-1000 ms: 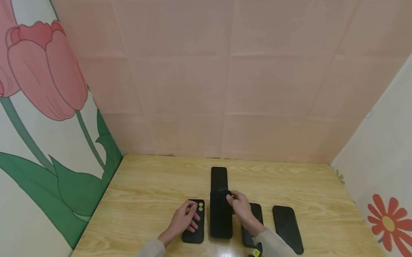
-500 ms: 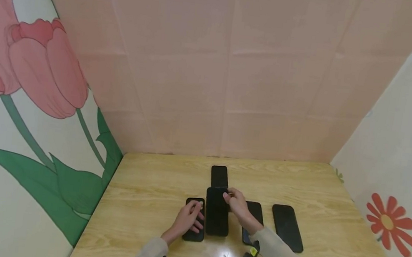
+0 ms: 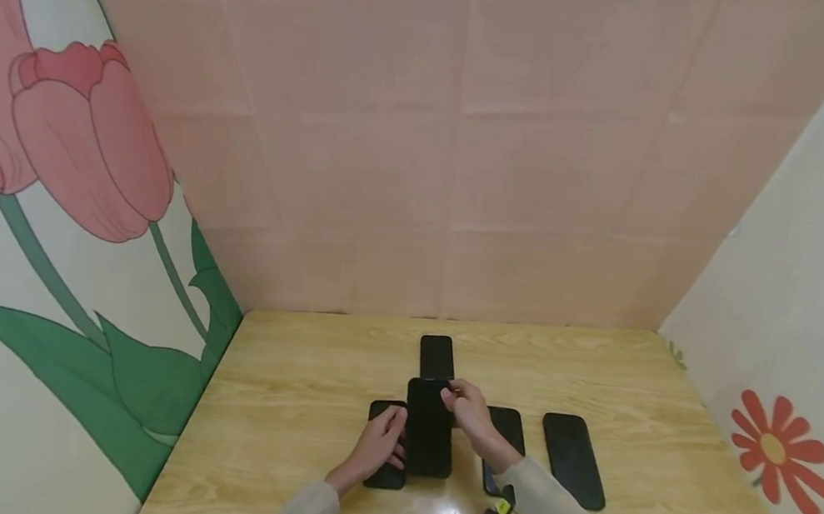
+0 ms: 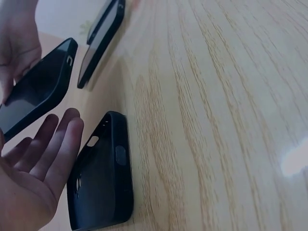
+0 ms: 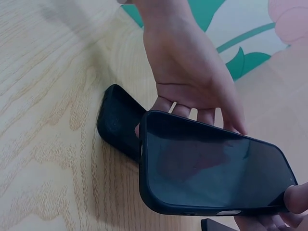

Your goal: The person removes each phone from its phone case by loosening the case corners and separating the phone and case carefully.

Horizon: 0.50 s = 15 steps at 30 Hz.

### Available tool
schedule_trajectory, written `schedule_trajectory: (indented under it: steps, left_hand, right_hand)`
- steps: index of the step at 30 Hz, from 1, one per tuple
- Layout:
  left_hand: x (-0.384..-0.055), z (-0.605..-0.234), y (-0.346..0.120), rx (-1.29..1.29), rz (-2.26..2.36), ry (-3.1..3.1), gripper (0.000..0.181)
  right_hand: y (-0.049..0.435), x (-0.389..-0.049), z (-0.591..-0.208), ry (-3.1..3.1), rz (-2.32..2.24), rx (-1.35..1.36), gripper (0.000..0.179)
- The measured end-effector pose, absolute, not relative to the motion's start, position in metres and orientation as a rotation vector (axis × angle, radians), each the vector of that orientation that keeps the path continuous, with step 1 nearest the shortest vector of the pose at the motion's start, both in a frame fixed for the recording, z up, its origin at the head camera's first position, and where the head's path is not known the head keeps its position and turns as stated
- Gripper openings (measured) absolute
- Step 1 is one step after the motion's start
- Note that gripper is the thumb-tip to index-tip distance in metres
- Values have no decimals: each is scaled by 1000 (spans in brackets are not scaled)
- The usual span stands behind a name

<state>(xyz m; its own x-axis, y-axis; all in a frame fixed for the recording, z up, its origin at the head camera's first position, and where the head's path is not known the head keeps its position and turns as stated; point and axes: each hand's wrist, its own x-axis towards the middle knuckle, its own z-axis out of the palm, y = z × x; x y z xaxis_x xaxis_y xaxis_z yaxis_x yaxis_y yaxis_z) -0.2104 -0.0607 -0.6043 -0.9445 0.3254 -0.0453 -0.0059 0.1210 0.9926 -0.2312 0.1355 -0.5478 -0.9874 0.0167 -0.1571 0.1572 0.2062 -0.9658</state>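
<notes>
My right hand [image 3: 473,412] grips a phone in a black case [image 3: 430,431] by its upper right corner, thumb on the dark screen in the right wrist view. The phone is raised above the table. At its left edge is my left hand [image 3: 375,444], thumb tip at the rim and fingers extended; in the right wrist view the fingers [image 5: 180,109] pass partly behind the phone. Under my left hand a bare black phone case [image 4: 103,178] lies on the table, hollow side up, partly covered by the hand in the head view.
Beyond the raised phone lies another flat black phone-shaped item [image 3: 436,355]. To the right rest a dark phone-shaped item [image 3: 506,434], partly behind the right wrist, and another [image 3: 575,461]. The wooden table [image 3: 294,379] meets a pink backdrop behind and decorated walls at both sides.
My right hand has brought the phone leftward, over toward my left hand. The left hand has shifted slightly right, its thumb now at the phone's edge.
</notes>
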Motion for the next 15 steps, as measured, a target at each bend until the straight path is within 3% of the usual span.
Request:
schedule_trajectory:
  steps: [15]
  left_hand:
    - [-211, -598, -58, 452, 1819, 2196, 38]
  right_hand:
    - [135, -235, -545, 2308, -1905, 172, 24]
